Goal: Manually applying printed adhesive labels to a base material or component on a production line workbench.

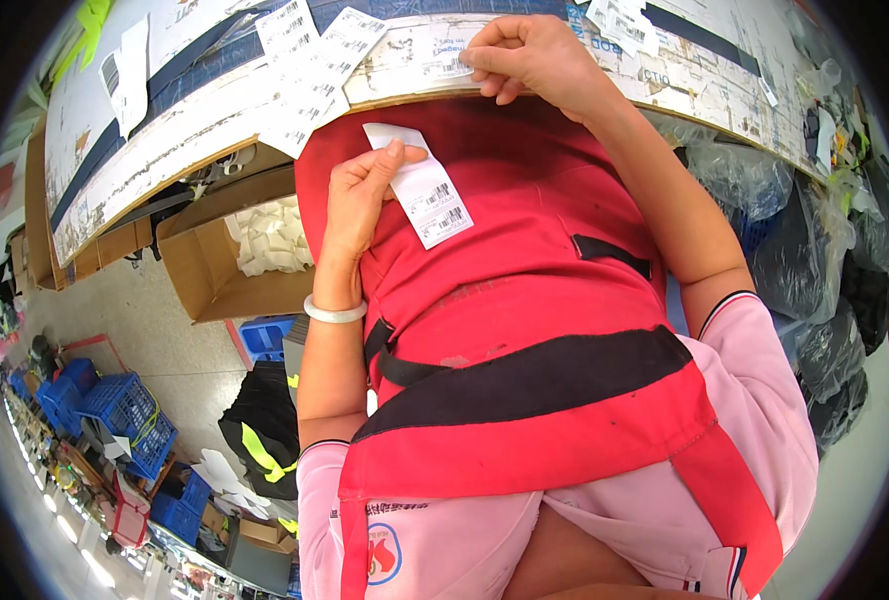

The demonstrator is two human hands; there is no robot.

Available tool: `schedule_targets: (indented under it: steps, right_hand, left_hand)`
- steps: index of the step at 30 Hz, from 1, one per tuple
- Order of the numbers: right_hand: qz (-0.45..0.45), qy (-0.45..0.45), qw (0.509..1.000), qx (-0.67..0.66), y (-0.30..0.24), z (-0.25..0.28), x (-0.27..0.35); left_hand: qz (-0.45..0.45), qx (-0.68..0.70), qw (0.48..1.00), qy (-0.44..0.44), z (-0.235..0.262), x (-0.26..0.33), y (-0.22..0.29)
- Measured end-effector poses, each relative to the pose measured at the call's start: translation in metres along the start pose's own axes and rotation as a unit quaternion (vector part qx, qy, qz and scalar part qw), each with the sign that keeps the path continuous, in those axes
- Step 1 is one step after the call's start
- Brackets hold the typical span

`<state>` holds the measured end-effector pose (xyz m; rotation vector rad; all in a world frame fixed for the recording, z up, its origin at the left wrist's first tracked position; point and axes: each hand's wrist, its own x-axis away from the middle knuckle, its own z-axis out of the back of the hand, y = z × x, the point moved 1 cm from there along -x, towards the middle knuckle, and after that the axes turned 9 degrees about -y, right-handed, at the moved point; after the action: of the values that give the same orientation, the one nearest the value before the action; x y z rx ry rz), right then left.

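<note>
My left hand (358, 197) is closed on a short white strip of barcode labels (431, 205), thumb on top, in front of the red apron (505, 260). The strip's upper end is blank and its lower end bears printed barcodes. Over the worktable's front edge, my right hand (543, 62) pinches thumb against forefinger at the end of a small white label (445, 66). That label lies on or just above the worn white tabletop (190, 145). The remaining fingers of this hand are curled.
More barcode label strips (335, 62) lie left of my right hand, some hanging past the table edge. A cardboard box (200, 265) with white pieces stands below left. Clear and dark plastic bags (800, 240) are piled at right. Blue crates (130, 415) stand on the floor at left.
</note>
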<state>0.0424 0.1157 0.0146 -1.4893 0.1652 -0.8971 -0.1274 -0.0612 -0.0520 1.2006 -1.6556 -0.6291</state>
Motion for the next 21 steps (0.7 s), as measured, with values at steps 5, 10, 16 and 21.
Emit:
schedule_targets:
  steps: [5, 10, 16, 21]
  right_hand:
    - [0.000, -0.004, 1.000, 0.005, -0.0002, -0.0002, -0.0003]
    - [-0.002, -0.003, 1.000, 0.014, -0.0017, -0.0013, -0.0004]
    - [0.009, -0.004, 1.000, 0.014, 0.0004, -0.0015, -0.0012]
    - [0.018, 0.006, 0.999, 0.037, -0.0044, -0.0048, 0.0004]
  left_hand:
    - [-0.003, -0.011, 1.000, 0.002, 0.0014, -0.0001, -0.0015]
    - [-0.004, -0.009, 1.000, 0.008, 0.0015, -0.0004, -0.0028]
    - [-0.003, -0.013, 1.000, 0.008, 0.0015, -0.0007, -0.0031]
    - [-0.003, -0.001, 1.000, 0.009, 0.0000, 0.0005, -0.0014]
